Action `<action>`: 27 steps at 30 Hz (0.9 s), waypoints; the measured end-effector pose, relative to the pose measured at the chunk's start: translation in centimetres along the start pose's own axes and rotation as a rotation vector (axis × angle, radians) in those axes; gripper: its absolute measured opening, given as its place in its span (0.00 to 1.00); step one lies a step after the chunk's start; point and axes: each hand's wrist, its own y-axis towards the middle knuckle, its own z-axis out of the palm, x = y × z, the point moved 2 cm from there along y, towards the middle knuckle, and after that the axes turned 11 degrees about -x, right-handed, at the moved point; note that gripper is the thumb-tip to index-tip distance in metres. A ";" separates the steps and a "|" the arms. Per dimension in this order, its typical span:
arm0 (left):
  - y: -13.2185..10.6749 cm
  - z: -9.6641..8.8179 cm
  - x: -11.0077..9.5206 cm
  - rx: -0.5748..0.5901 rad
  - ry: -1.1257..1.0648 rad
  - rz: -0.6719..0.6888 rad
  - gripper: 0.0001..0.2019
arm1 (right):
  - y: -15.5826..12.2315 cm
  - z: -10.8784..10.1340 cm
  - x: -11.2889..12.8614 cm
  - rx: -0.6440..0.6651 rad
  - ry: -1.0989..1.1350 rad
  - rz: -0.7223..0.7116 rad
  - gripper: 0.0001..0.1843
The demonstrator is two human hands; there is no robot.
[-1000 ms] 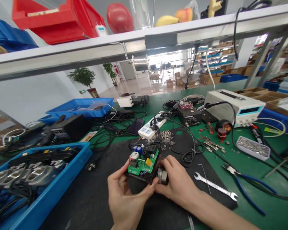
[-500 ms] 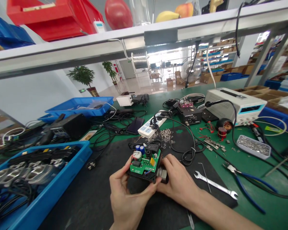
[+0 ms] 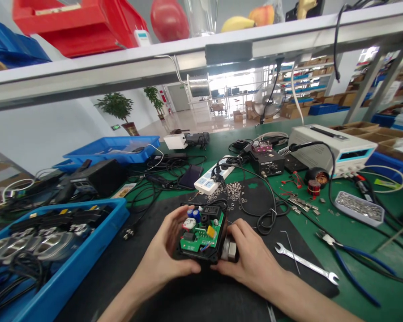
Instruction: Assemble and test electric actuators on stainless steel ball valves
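Observation:
A green circuit board [image 3: 196, 245] with blue capacitors, a yellow part and a black relay sits in an open black housing [image 3: 206, 258]. A metal fitting [image 3: 230, 251] sticks out of the housing's right side. My left hand [image 3: 163, 252] wraps round the left side, thumb along the front edge and fingers behind. My right hand [image 3: 251, 254] grips the right side at the fitting, its thumb near the front corner. The housing's underside is hidden. The black mat [image 3: 121, 277] lies beneath.
At right are an open-ended wrench [image 3: 307, 264], a hex key [image 3: 290, 251], blue-handled pliers [image 3: 351, 261] and a tray of small metal parts [image 3: 359, 209]. Loose nuts [image 3: 233, 191] lie behind the housing near a power strip [image 3: 210, 179]. A blue bin [image 3: 97, 235] stands at left.
My left hand has shifted its grip: its thumb has moved left, away from the right front corner, and its fingers reach higher behind the housing. The right hand keeps hold.

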 end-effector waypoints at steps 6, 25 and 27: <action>2.1 1.0 -1.7 0.296 -0.044 -0.106 0.58 | 0.2 -0.2 -0.2 0.012 0.013 0.007 0.28; 0.7 1.7 -0.7 0.194 -0.264 -0.073 0.56 | 12.5 -4.5 -3.4 0.084 0.080 0.294 0.19; 0.6 1.7 -0.5 0.195 -0.273 -0.061 0.57 | 16.2 -2.2 -3.7 0.076 -0.017 0.309 0.20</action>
